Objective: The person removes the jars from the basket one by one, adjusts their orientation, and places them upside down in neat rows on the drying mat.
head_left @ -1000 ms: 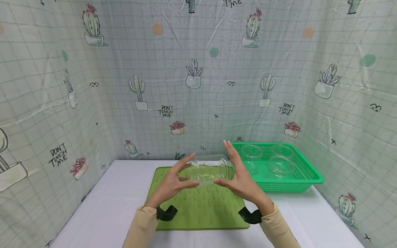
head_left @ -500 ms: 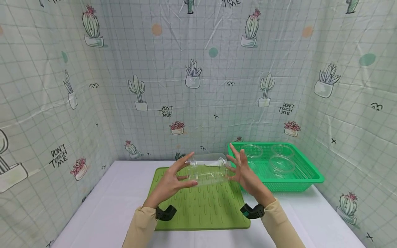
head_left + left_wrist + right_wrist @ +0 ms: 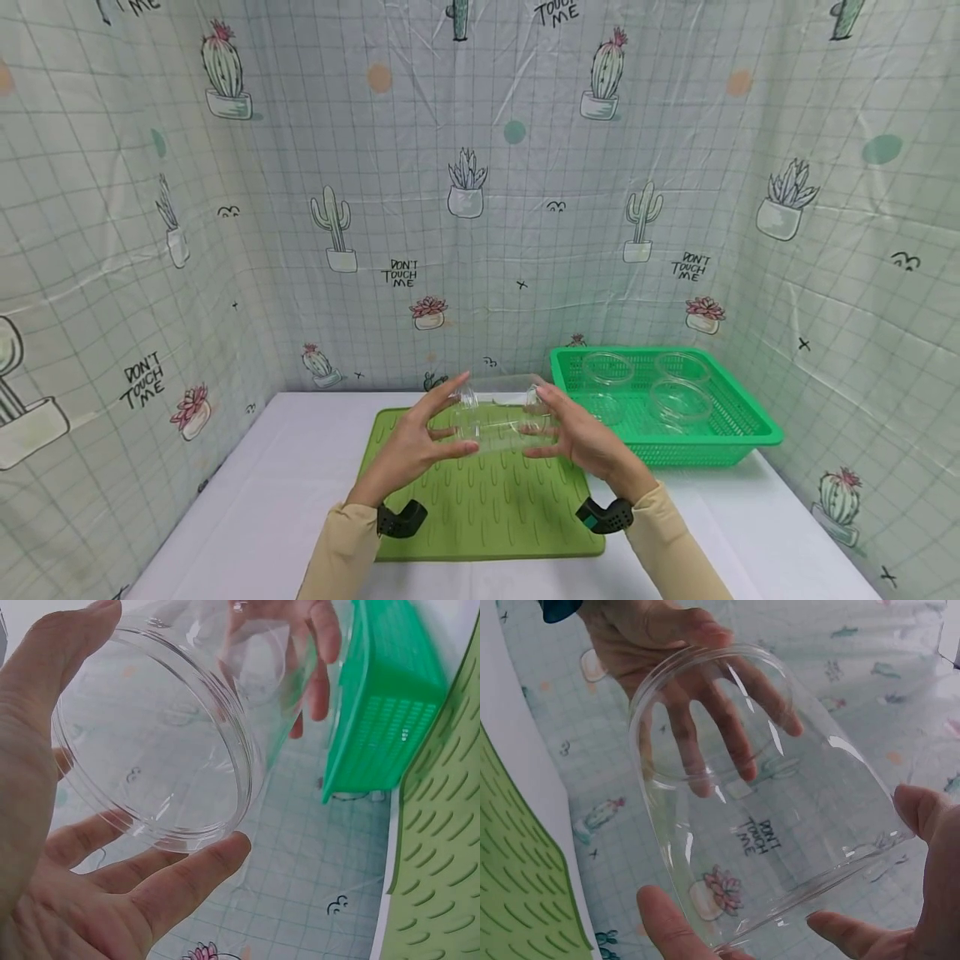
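Note:
A clear plastic jar [image 3: 501,417] is held sideways above the green mat [image 3: 487,521], between both hands. My left hand [image 3: 408,440] grips its ridged rim end, thumb on one side and fingers spread around the other. In the left wrist view, the ringed rim of the jar [image 3: 244,761] faces the palm. My right hand [image 3: 592,435] holds the base end, its thumb and fingers at opposite sides. Through the see-through wall of the jar [image 3: 795,802], the right wrist view shows the left fingers behind the rim.
A green perforated basket [image 3: 690,452] stands at the back right of the white table [image 3: 247,500], with several clear round containers [image 3: 681,400] in it. A cactus-print curtain [image 3: 465,275] encloses the back and both sides.
My right hand's fingers, spread out at the jar's base end half a second ago, now close around that end. The left hand keeps its grip on the rim, and the jar stays nearly in place.

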A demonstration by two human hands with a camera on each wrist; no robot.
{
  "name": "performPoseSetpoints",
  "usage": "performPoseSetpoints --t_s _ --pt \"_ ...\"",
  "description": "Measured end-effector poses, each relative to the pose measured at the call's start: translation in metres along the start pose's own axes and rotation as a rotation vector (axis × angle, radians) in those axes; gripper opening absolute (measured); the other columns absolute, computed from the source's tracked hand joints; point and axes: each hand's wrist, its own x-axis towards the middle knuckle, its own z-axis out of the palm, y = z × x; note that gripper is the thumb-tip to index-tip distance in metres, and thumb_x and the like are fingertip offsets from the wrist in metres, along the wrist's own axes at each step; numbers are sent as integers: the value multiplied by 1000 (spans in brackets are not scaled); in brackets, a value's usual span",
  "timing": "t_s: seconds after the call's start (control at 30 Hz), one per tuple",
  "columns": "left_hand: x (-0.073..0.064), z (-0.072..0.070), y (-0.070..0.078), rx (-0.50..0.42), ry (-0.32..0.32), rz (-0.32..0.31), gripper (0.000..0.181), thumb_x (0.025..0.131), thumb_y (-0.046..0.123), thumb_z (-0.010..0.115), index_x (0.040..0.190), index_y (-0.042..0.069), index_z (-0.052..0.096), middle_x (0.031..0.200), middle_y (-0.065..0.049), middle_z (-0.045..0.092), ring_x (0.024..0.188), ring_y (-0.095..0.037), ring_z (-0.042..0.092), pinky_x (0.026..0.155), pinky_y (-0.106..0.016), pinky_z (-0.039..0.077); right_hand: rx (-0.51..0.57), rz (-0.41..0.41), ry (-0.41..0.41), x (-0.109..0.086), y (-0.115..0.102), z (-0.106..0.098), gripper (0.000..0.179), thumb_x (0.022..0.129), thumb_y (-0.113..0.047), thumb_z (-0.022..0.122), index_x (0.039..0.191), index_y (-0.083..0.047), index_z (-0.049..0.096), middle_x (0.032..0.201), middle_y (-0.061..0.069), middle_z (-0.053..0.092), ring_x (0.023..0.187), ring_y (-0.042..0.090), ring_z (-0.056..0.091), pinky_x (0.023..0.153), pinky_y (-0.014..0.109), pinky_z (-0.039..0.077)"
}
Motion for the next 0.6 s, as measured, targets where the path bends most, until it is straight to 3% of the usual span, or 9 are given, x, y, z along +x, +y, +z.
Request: performPoseSetpoints --t_s 0.17,0.37,0.5,0.6 --pt "-2 0 -4 -1 4 6 89 81 29 79 149 47 25 159 3 22 144 -28 32 102 -43 49 -9 -3 11 3 2 3 67 104 -44 38 157 -25 3 155 28 15 139 51 29 103 58 43" --pt "-6 -1 -8 -7 1 -10 91 82 28 78 150 47 21 161 2 18 146 -28 28 105 -44 47 -20 6 39 6 4 6 68 102 -47 42 157 -25 8 155 29 17 137 51 33 98 54 50" --pt "-10 -4 -7 74 -20 -8 94 82 33 77 153 44 15 162 3 13 147 -29 24 110 -47 41 -34 3 82 8 6 6 71 100 -47 47 156 -24 11 156 28 15 137 53 29 98 56 49" --pt "-15 -10 -5 185 -36 -22 98 81 41 76 154 42 11 163 3 11 149 -29 19 113 -55 32 -85 -4 169 10 10 6 75 98 -48 52 156 -22 12 156 25 18 137 53 29 97 56 49"
